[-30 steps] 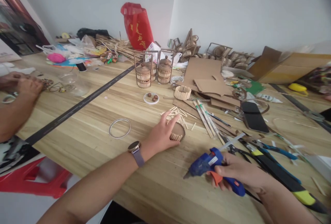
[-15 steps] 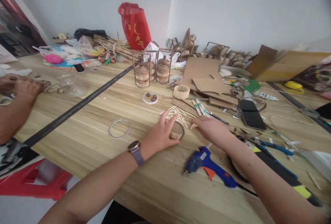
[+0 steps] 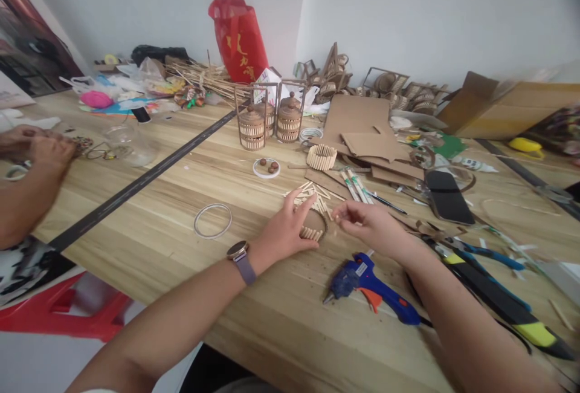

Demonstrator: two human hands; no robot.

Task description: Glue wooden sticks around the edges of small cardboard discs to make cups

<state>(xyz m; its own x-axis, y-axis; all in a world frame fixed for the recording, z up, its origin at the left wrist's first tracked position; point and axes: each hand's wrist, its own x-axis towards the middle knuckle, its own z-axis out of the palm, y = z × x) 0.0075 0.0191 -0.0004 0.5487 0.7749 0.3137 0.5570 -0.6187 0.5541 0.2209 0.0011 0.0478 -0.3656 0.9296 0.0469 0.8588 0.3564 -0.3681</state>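
Observation:
My left hand [image 3: 287,228] curves around the left side of a small round cardboard base [image 3: 313,221], its thumb at the near edge and its fingers at the far side. Short wooden sticks stand in a row along the base's near rim. Just to the right, my right hand [image 3: 369,224] is closed in a pinch on a short wooden stick [image 3: 335,218], only partly visible. Loose sticks [image 3: 321,199] lie in a pile behind the base. A blue glue gun [image 3: 374,287] rests on the table below my right hand.
A finished stick ring [image 3: 321,157] and cardboard sheets [image 3: 367,130] lie farther back. Lidded stick baskets [image 3: 252,128] stand behind. To the right are a phone [image 3: 449,197] and pliers [image 3: 493,290]. A white hoop [image 3: 212,221] lies left. Another person's hands [image 3: 49,148] work at far left.
My right hand has drawn slightly nearer and turned, its pinching fingertips now beside the base's right edge. My left hand keeps its place around the base. The view has shifted slightly.

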